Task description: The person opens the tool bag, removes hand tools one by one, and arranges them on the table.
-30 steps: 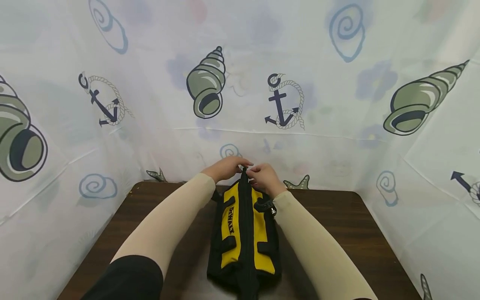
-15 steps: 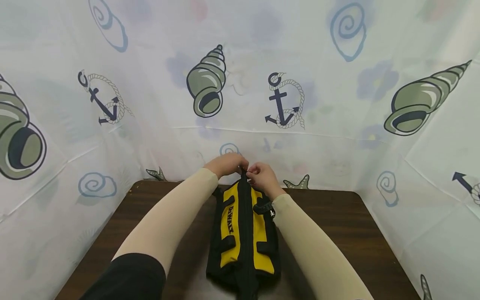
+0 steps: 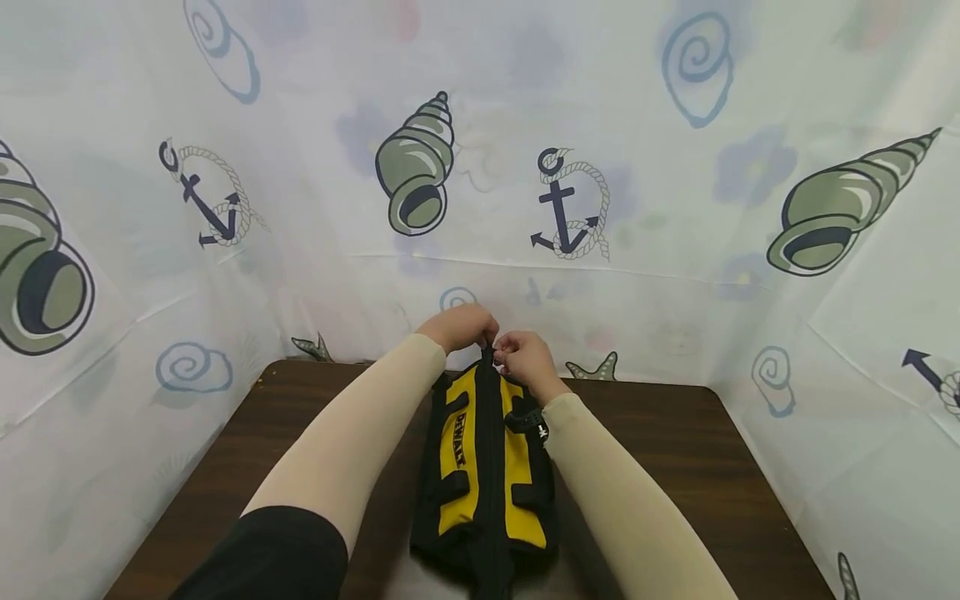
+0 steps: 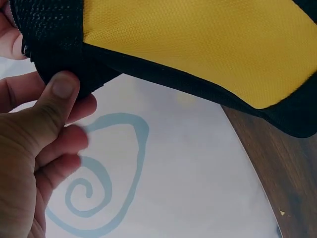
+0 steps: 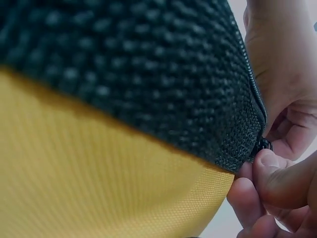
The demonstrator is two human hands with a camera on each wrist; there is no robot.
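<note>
"Where is the bag?"
"The bag (image 3: 491, 467) lies lengthwise on the brown table (image 3: 645, 450), in front of me. It is yellow and black, with DEWALT written on its left side, and its far end reaches the far edge of the table."
"And what does your left hand do?"
"My left hand (image 3: 463, 327) is at this far end. Thumb and forefinger pinch the black tab (image 4: 91, 74); the other fingers are bent beneath it."
"The right one?"
"My right hand (image 3: 528, 360) is just beside the left. Its thumb and forefinger pinch the zipper pull (image 5: 263, 145), at the end of the zipper (image 5: 251, 74). The fingers hide most of this pull."
"What is around you?"
"On my forearms there are pale sleeves (image 3: 352, 425), and near the right wrist a black strap (image 3: 527, 420). Behind the table hangs a white curtain (image 3: 495, 208) with shells and anchors printed on it."
</note>
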